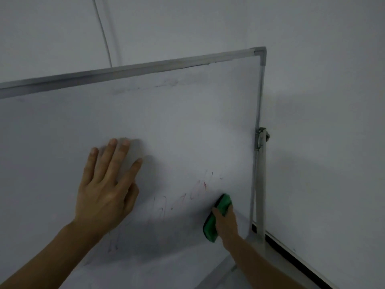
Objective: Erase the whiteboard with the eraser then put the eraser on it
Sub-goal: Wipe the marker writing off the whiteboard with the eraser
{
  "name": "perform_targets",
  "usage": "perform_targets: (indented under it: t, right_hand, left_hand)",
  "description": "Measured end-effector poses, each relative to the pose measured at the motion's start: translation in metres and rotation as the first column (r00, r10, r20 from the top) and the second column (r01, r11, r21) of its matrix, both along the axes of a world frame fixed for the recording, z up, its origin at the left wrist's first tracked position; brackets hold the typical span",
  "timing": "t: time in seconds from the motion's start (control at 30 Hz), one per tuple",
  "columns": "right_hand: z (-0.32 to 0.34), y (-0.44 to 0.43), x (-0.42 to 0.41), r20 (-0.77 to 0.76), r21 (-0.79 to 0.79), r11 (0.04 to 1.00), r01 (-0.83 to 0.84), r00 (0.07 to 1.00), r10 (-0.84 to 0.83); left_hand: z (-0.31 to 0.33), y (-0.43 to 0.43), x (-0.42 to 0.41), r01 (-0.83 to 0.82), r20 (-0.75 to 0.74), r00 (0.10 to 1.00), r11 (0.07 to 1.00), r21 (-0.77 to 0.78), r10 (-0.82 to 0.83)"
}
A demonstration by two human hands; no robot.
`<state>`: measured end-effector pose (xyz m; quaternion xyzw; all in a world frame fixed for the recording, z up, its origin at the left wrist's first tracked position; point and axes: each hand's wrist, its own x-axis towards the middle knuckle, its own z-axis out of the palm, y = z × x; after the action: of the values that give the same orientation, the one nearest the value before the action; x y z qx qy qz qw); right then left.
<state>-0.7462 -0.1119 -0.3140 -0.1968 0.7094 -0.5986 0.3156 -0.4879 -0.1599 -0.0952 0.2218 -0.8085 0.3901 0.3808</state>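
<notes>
One green eraser presses against the whiteboard at about 5 o'clock on its face, near the right frame edge; the right hand covers its middle, fingers wrapped tight around it, their tips hidden behind it. Faint red and dark marker strokes run from 10 to 8 o'clock of the eraser, too smeared to read. The left hand lies flat on the board at 9 o'clock of the eraser, four fingers spread, thumb tucked. The board's left side is cut off. One grey stand post rises behind the right edge
</notes>
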Motion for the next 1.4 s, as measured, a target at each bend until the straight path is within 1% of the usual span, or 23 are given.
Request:
perform_targets:
  t: [0.07, 0.1, 0.17, 0.23, 0.3, 0.33, 0.4, 0.47, 0.53, 0.57, 0.6, 0.67, 0.73, 0.8, 0.83, 0.9, 0.97, 1.03, 1.07, 1.17, 1.27, 1.33, 1.4]
  right_hand:
    - [-0.001, -0.003, -0.003, 0.164, 0.003, 0.999, -0.034, 0.986, 0.033]
    - [0.013, -0.008, -0.006, 0.18, -0.04, 0.999, 0.01, 0.984, -0.002]
    - [0.055, -0.02, -0.015, 0.086, -0.19, 0.975, 0.113, 0.991, -0.098]
    - [0.101, -0.027, -0.019, -0.056, -0.36, 0.927, 0.106, 0.989, -0.134]
    - [0.117, -0.028, -0.014, -0.142, -0.43, 0.899, 0.08, 0.978, -0.156]
    - [0.11, -0.026, -0.008, -0.176, -0.411, 0.907, 0.092, 0.968, -0.178]
    - [0.069, -0.017, 0.009, -0.198, -0.238, 0.962, 0.135, 0.963, -0.184]
    - [0.015, -0.004, 0.022, -0.063, -0.025, 0.998, 0.056, 0.996, -0.057]
    - [-0.005, 0.001, 0.023, 0.143, 0.063, 0.997, -0.04, 0.989, 0.031]
    - [-0.001, -0.002, 0.019, 0.187, 0.043, 0.999, -0.034, 0.982, 0.025]
    - [0.011, -0.008, 0.014, 0.171, -0.004, 1.0, 0.011, 0.985, -0.01]
    - [0.05, -0.019, 0.003, 0.047, -0.159, 0.983, 0.094, 0.995, -0.088]
    - [0.092, -0.024, -0.001, -0.089, -0.322, 0.942, 0.094, 0.988, -0.13]
    - [0.104, -0.025, 0.004, -0.137, -0.42, 0.903, 0.085, 0.978, -0.156]
    - [0.096, -0.022, 0.009, -0.133, -0.415, 0.905, 0.096, 0.977, -0.165]
    - [0.052, -0.013, 0.02, -0.097, -0.248, 0.96, 0.13, 0.983, -0.158]
    - [0.003, 0.003, 0.031, 0.101, -0.014, 0.999, 0.047, 0.994, -0.045]
    - [-0.011, 0.01, 0.037, 0.257, 0.081, 0.995, -0.05, 0.966, 0.027]
    - [-0.005, 0.006, 0.035, 0.245, 0.052, 0.998, -0.027, 0.969, 0.014]
    - [0.052, -0.012, 0.032, 0.005, -0.206, 0.974, 0.089, 0.996, -0.09]
    - [0.108, -0.016, 0.04, -0.216, -0.432, 0.901, 0.035, 0.966, -0.141]
    - [0.104, -0.011, 0.052, -0.295, -0.427, 0.903, 0.041, 0.938, -0.182]
    - [0.062, -0.005, 0.065, -0.315, -0.253, 0.965, 0.069, 0.937, -0.15]
  left_hand:
    - [0.001, -0.001, 0.011, -0.002, 0.016, 1.0, 1.0, 0.0, 0.002]
    - [0.002, -0.003, 0.015, -0.001, 0.025, 1.0, 1.0, 0.0, 0.001]
    - [0.002, -0.006, 0.019, 0.003, 0.04, 0.999, 1.0, 0.005, -0.003]
    - [0.002, -0.009, 0.019, 0.005, 0.041, 0.999, 1.0, 0.015, -0.006]
    - [0.002, -0.01, 0.018, 0.009, 0.037, 0.999, 1.0, 0.018, -0.01]
    - [0.002, -0.01, 0.018, 0.014, 0.038, 0.999, 1.0, 0.018, -0.015]
    - [0.003, -0.009, 0.019, 0.024, 0.038, 0.999, 0.999, 0.023, -0.025]
    - [0.003, -0.009, 0.021, 0.023, 0.04, 0.999, 0.999, 0.03, -0.024]
    - [0.004, -0.01, 0.023, 0.017, 0.044, 0.999, 0.999, 0.037, -0.018]
    - [0.004, -0.009, 0.025, 0.015, 0.048, 0.999, 0.999, 0.04, -0.017]
    - [0.005, -0.009, 0.025, 0.016, 0.051, 0.999, 0.999, 0.04, -0.018]
    - [0.005, -0.009, 0.024, 0.02, 0.058, 0.998, 0.999, 0.041, -0.022]
    - [0.005, -0.008, 0.023, 0.028, 0.056, 0.998, 0.999, 0.036, -0.03]
    - [0.005, -0.006, 0.021, 0.032, 0.052, 0.998, 0.999, 0.026, -0.033]
    - [0.005, -0.005, 0.021, 0.03, 0.054, 0.998, 0.999, 0.027, -0.032]
    - [0.005, -0.005, 0.022, 0.025, 0.06, 0.998, 0.999, 0.041, -0.027]
    - [0.007, -0.004, 0.024, 0.022, 0.063, 0.998, 0.998, 0.056, -0.025]
    - [0.006, -0.001, 0.028, 0.031, 0.043, 0.999, 0.998, 0.056, -0.034]
    - [0.006, 0.0, 0.031, 0.034, 0.02, 0.999, 0.998, 0.048, -0.035]
    - [0.006, 0.0, 0.041, 0.018, -0.023, 1.0, 1.0, 0.013, -0.018]
    - [0.007, -0.005, 0.045, -0.005, 0.002, 1.0, 1.0, 0.006, 0.005]
    - [0.006, -0.006, 0.044, -0.005, 0.007, 1.0, 1.0, 0.008, 0.005]
    - [0.005, -0.006, 0.043, -0.001, 0.005, 1.0, 1.0, 0.014, 0.001]
